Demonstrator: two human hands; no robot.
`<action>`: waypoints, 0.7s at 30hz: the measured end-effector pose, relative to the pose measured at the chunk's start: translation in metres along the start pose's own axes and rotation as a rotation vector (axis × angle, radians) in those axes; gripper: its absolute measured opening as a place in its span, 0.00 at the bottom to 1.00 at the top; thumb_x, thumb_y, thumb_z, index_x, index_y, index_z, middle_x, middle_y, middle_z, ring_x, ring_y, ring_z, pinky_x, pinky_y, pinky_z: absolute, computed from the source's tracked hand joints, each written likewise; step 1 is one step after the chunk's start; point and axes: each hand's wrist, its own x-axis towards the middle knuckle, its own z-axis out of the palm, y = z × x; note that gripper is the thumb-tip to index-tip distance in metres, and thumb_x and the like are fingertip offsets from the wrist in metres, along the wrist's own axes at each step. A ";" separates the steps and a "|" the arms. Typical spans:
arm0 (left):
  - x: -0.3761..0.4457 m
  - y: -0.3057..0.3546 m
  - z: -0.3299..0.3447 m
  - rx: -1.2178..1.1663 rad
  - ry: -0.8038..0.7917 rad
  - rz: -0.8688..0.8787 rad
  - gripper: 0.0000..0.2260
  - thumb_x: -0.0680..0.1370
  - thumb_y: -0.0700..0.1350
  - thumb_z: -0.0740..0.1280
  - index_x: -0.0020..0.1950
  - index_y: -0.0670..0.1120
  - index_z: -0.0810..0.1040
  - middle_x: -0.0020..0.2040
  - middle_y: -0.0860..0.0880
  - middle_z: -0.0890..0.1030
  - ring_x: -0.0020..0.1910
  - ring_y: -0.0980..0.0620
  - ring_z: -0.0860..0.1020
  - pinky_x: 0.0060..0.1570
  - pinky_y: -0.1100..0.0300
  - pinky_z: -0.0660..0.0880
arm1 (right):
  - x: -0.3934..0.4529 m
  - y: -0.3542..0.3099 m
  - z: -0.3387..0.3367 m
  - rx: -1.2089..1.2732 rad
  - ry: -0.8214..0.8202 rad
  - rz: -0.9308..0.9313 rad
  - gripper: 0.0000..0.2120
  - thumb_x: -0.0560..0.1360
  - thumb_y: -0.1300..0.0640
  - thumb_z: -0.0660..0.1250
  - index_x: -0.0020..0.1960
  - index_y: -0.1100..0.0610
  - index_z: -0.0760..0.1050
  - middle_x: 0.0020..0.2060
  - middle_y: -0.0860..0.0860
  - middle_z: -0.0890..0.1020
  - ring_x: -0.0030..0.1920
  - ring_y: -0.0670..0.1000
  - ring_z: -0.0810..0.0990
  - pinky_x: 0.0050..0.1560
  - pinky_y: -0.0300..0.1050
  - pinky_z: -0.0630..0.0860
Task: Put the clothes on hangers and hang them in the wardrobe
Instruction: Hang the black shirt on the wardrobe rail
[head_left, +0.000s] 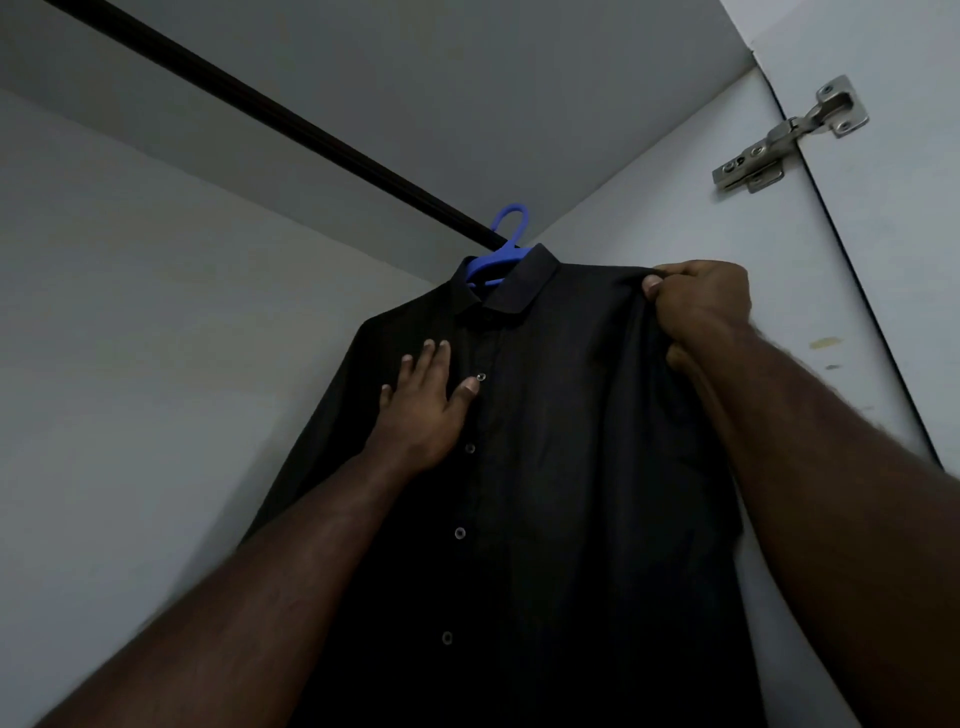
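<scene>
A black button-up shirt (545, 441) hangs on a blue plastic hanger (501, 249). The hanger's hook sits over the dark wardrobe rail (291, 122), near the rail's right end. My left hand (423, 405) lies flat on the shirt's chest, fingers straight, just left of the button row. My right hand (696, 306) pinches the cloth at the shirt's right shoulder, thumb and fingers curled round the fabric. The hanger's arms are hidden inside the shirt.
Pale wardrobe walls enclose the shirt at the back, top and right. A metal hinge (789, 137) joins the right side wall to the open door (893, 234). The rail runs bare to the upper left.
</scene>
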 end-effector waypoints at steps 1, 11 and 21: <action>0.002 0.002 0.002 0.002 -0.010 0.008 0.30 0.85 0.59 0.51 0.83 0.51 0.45 0.83 0.52 0.43 0.81 0.49 0.42 0.77 0.42 0.42 | 0.004 0.001 0.002 -0.012 0.008 0.004 0.08 0.74 0.60 0.73 0.53 0.55 0.85 0.49 0.51 0.85 0.49 0.51 0.82 0.51 0.37 0.75; -0.002 0.003 0.026 -0.017 -0.063 0.036 0.29 0.85 0.59 0.51 0.83 0.52 0.45 0.83 0.53 0.44 0.81 0.51 0.43 0.77 0.43 0.42 | 0.008 0.020 0.010 -0.138 -0.069 0.006 0.10 0.73 0.57 0.74 0.53 0.55 0.85 0.50 0.53 0.85 0.52 0.54 0.82 0.59 0.48 0.80; -0.042 0.024 0.050 -0.140 -0.096 0.048 0.28 0.85 0.56 0.54 0.83 0.52 0.49 0.83 0.54 0.48 0.81 0.51 0.47 0.78 0.44 0.45 | -0.010 -0.004 -0.036 -0.381 -0.301 -0.012 0.19 0.71 0.49 0.78 0.54 0.62 0.81 0.49 0.56 0.84 0.49 0.56 0.83 0.54 0.53 0.82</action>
